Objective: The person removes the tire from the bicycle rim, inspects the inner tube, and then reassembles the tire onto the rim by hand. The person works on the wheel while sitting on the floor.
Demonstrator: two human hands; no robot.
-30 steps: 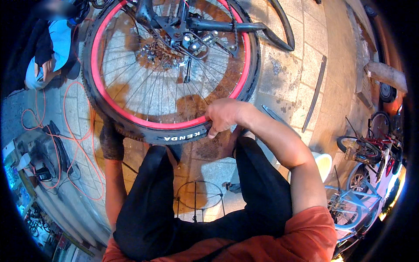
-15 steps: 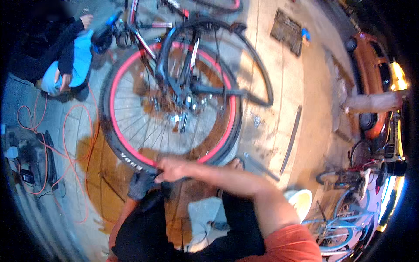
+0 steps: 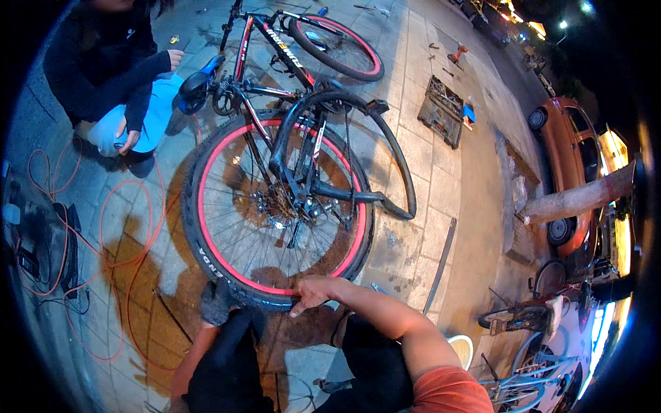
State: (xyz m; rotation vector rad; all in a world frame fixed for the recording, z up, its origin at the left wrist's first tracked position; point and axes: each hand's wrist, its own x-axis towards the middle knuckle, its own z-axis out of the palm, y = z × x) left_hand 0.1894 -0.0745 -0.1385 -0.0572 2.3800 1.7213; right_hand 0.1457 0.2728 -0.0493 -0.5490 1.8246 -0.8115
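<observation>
A bicycle lies on its side on the paving, its rear wheel in front of me. Black tyre (image 3: 191, 206) surrounds the pink-red rim (image 3: 265, 288). My right hand (image 3: 314, 292) is bare and closed over the near edge of the wheel, its fingers on the rim and thumb down over the tyre. Farther left, my left hand (image 3: 215, 304), in a dark grey glove, is closed against the tyre's outer side; its fingertips are partly hidden. A loose black inner tube (image 3: 407, 168) loops over the frame and past the wheel's right side.
A person (image 3: 103, 76) crouches at the far left, beside the saddle (image 3: 195, 89). Orange hose (image 3: 103, 206) coils on the left. An open tool case (image 3: 441, 112) and a power drill (image 3: 458, 54) lie at the far right. A long dark strip (image 3: 441, 267) lies nearer; bicycles and an orange car stand beyond.
My right hand has moved right along the tyre, away from the left hand. The left hand stays by the tyre's near-left edge. The view has shifted, showing more of the bicycle.
</observation>
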